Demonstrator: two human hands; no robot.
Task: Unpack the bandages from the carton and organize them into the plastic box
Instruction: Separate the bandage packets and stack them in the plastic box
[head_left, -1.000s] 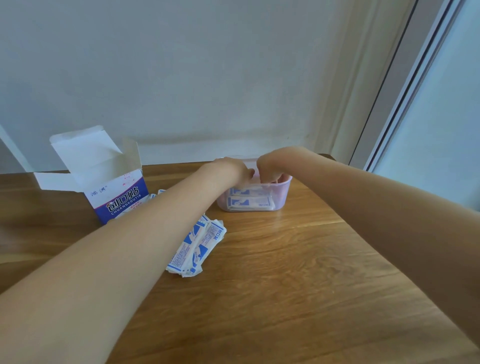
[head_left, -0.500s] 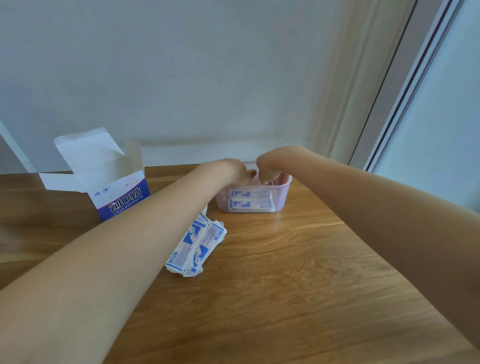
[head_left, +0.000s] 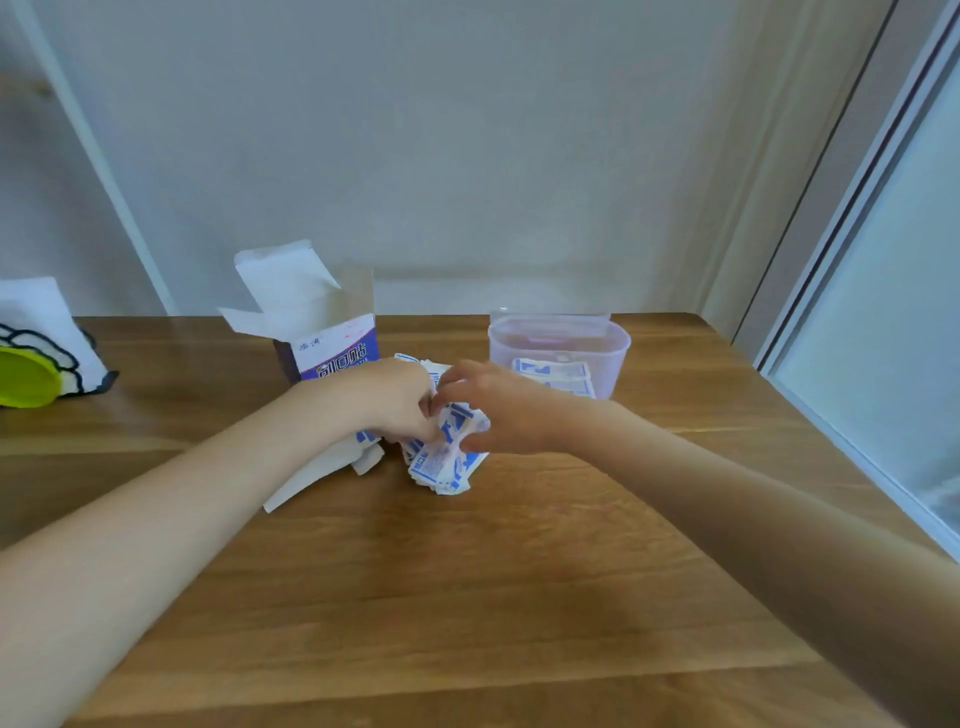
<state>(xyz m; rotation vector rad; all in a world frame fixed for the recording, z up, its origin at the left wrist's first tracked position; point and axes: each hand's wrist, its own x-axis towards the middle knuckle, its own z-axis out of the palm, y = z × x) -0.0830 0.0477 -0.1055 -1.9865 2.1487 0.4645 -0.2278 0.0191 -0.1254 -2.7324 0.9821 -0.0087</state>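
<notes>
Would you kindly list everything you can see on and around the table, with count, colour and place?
carton: one, white and purple, flaps open, standing at the table's back, left of centre.
plastic box: one, clear pinkish, at the back, right of the carton, some bandages inside.
loose bandages: a pile, number unclear, white and blue wrappers, on the table in front of the carton.
white paper: one piece, lying beside the left forearm.
green and white object: one, at the far left edge; what it is I cannot tell.
table: one, brown wood.
wall: white, behind the table.
left hand: grips the loose bandages.
right hand: grips the same pile.
</notes>
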